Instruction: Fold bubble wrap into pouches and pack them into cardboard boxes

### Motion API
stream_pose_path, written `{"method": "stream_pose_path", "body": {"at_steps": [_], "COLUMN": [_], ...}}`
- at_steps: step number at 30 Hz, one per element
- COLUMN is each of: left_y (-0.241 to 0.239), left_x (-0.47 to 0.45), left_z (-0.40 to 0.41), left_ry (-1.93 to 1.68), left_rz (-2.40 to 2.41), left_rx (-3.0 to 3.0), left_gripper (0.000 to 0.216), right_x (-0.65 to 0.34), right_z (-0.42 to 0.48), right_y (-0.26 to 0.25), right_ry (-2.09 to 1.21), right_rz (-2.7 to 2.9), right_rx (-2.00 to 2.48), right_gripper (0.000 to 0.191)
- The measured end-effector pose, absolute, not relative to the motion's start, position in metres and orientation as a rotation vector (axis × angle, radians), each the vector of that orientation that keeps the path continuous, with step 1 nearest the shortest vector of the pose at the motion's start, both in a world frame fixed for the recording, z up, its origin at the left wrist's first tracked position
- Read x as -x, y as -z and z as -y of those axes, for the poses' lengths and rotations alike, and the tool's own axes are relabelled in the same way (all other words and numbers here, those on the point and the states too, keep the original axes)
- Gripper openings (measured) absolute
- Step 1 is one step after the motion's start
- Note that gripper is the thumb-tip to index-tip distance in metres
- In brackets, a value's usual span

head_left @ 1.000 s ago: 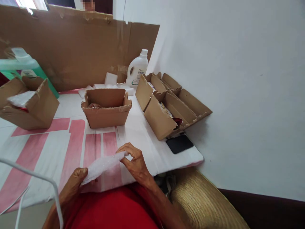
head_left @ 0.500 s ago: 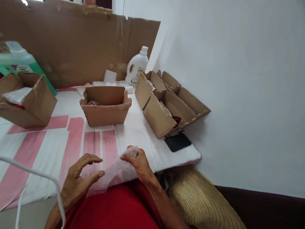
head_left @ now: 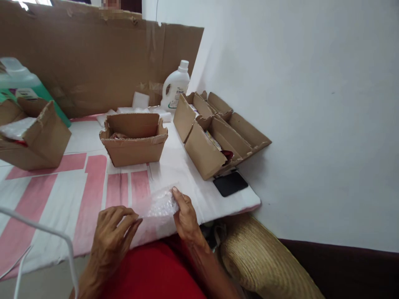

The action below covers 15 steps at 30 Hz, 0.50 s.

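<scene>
A clear sheet or bag of bubble wrap [head_left: 160,203] is stretched between my two hands, over the near edge of the table. My right hand [head_left: 185,214] grips its right end, thumb on top. At the left end, my left hand [head_left: 116,230] pinches the edge of the plastic between thumb and fingers. Beyond the hands stands an open cardboard box [head_left: 134,151] with something reddish-brown inside, mostly hidden by its front wall.
Divided cardboard boxes [head_left: 205,155] stand at the right, beside a black phone [head_left: 230,183]. Behind are a white jug [head_left: 176,87] and white foam pieces [head_left: 140,101]. At the left are another box [head_left: 46,141], a green jug [head_left: 25,83] and a white cable [head_left: 40,226]. A woven basket [head_left: 258,257] sits below right.
My left hand has gone from open beside the plastic to pinching its left end. The bubble wrap is now lifted and spread flatter between both hands. The view has shifted slightly.
</scene>
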<state>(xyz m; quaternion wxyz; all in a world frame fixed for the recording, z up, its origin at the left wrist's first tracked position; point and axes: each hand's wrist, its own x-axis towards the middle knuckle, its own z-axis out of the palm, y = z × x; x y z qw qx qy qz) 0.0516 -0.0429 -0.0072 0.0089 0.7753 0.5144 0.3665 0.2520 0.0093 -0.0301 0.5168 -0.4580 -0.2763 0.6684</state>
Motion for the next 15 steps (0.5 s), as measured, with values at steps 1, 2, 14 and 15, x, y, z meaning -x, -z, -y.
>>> {"method": "stream_pose_path", "body": {"at_steps": [1,2,14,15], "left_y": [0.003,-0.001,0.044,0.044], "left_x": [-0.049,-0.046,-0.061,-0.060], "left_z": [0.044,0.046,0.069,0.068], "left_ry": [-1.162,-1.166,-0.748,-0.767], "left_rz": [-1.619,-1.613,-1.271,-1.279], "left_rx": [-2.452,-2.490,-2.387,-2.340], "left_gripper": [0.008,0.011,0.016,0.023], "right_x": [-0.254,-0.257,-0.291,-0.292], "right_z": [-0.012,-0.016,-0.072,-0.073], "right_y": [0.030,0.030,0.077,0.074], "right_ry": [-1.597,-1.581,-1.191,-1.052], "right_rz": [0.697,0.735,1.431,1.431], "right_rx": [1.083,1.079,1.436,1.470], "right_gripper": [0.047,0.043,0.040,0.037]}}
